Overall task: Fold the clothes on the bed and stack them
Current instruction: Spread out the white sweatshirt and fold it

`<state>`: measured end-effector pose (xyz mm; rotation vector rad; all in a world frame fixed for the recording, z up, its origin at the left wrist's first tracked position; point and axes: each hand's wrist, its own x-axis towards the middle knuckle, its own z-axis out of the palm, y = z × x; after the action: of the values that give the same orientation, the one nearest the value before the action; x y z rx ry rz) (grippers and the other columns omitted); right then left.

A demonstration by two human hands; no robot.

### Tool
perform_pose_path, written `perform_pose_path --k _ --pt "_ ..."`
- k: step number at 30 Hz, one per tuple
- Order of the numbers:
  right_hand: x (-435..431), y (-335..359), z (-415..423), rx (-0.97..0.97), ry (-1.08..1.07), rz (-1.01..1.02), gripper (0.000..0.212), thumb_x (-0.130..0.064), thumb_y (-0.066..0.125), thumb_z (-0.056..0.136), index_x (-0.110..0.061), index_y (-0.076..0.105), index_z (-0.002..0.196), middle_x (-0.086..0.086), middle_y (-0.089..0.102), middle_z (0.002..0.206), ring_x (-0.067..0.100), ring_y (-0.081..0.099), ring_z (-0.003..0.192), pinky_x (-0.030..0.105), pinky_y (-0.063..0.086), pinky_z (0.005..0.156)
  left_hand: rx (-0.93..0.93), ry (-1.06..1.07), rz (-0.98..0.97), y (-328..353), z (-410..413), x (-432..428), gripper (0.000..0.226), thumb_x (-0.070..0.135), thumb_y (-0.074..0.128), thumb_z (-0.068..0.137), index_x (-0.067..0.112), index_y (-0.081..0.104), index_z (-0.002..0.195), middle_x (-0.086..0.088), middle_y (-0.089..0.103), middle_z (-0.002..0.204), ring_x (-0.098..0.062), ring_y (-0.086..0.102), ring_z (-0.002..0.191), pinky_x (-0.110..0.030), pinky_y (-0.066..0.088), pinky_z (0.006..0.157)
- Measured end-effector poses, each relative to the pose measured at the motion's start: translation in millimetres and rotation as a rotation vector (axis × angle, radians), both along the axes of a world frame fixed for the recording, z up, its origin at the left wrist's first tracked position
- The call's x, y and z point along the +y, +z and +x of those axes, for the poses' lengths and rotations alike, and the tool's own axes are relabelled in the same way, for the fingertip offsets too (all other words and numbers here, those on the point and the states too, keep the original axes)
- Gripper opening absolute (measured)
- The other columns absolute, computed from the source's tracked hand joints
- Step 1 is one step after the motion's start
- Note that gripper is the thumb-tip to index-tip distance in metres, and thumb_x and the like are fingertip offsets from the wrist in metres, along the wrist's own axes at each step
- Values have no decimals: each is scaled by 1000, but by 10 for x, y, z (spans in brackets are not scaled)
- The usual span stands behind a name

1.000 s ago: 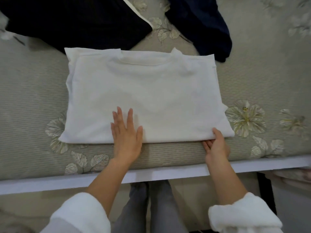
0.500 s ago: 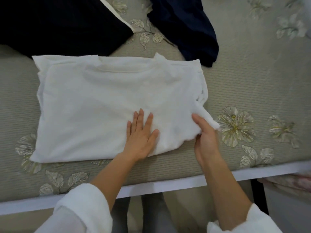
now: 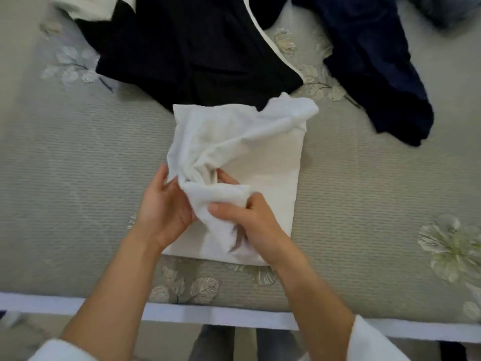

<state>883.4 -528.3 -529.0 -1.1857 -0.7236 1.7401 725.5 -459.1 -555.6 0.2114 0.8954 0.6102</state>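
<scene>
White garment [image 3: 270,162] part-folded on the bed [image 3: 78,152], near the front edge, one flap raised and bunched over the middle. Gripped at the bunched flap by left hand [image 3: 164,212], fingers curled beneath, and by right hand [image 3: 250,222], pinching the fold. Beyond, meeting its far edge: black garment [image 3: 182,48]. Navy garment [image 3: 377,61] apart, far right.

Your black garment [image 3: 187,48] and navy garment [image 3: 369,61] both run off the top edge. Top right corner has a bluish blob [image 3: 453,9], too blurry to name. The bunched fold of the white shirt [image 3: 273,157] covers part of your left hand [image 3: 164,207].
</scene>
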Motion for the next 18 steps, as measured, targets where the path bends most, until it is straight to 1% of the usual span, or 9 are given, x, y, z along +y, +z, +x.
perform_pose_path --k 3,5,7,9,11,12,15,16,18 --pt "-9 -113 -297 -300 326 -123 38 -57 68 70 -41 71 104 -21 44 144 -3 28 138 34 23 114 101 -63 -57 -115 -331 60 67 59 26 95 10 54 131 -19 59 129 -33 59 116 -45 45 91" --pt "-26 -212 -321 -459 342 -150 29 -51 64 79 -33 73 100 -20 49 140 0 35 134 39 25 114 204 -107 4 -169 -407 57 54 51 39 92 12 65 119 -16 66 120 -30 64 109 -41 50 84" --pt "-2 -291 -240 -685 263 -135 19 -37 62 84 -32 70 100 -17 50 137 6 41 130 40 29 112 300 -138 93 -195 -419 50 44 43 58 85 15 67 118 -11 68 117 -28 65 108 -40 51 88" --pt "69 -331 -130 -837 197 -105 25 -28 60 87 -32 67 110 -12 48 140 9 39 131 40 29 112 529 -260 197 -213 -408 11 60 38 77 70 18 56 124 -4 68 115 -24 66 105 -43 52 89" --pt "171 -359 -51 -913 187 -59 33 -25 60 89 -29 63 122 -9 44 144 10 32 135 43 25 114 839 -394 347 -224 -374 -15 61 24 80 66 25 49 119 5 66 106 -17 65 94 -36 54 74" --pt "225 -374 -36 -948 200 -25 36 -26 60 90 -29 60 126 -7 42 147 10 29 137 44 23 115 897 -407 404 -224 -360 -10 53 18 75 67 28 51 114 7 66 99 -15 65 87 -31 53 65" --pt "328 -450 -47 -1056 249 67 51 -35 63 87 -34 49 136 -6 29 155 11 14 143 38 11 116 789 -272 370 -208 -376 94 34 13 65 64 33 62 92 14 71 77 -5 67 67 -17 48 47" --pt "323 -488 -51 -1103 281 92 58 -40 64 86 -37 43 140 -6 22 158 10 8 145 37 8 114 774 -250 357 -225 -406 132 33 9 64 67 33 64 91 14 71 76 -3 66 65 -16 48 47" --pt "243 -582 -51 -1205 396 120 76 -52 65 80 -42 28 146 -9 6 161 9 -5 146 38 3 113 806 -274 354 -262 -491 148 38 5 64 75 31 62 102 9 70 88 -5 66 74 -18 49 56"
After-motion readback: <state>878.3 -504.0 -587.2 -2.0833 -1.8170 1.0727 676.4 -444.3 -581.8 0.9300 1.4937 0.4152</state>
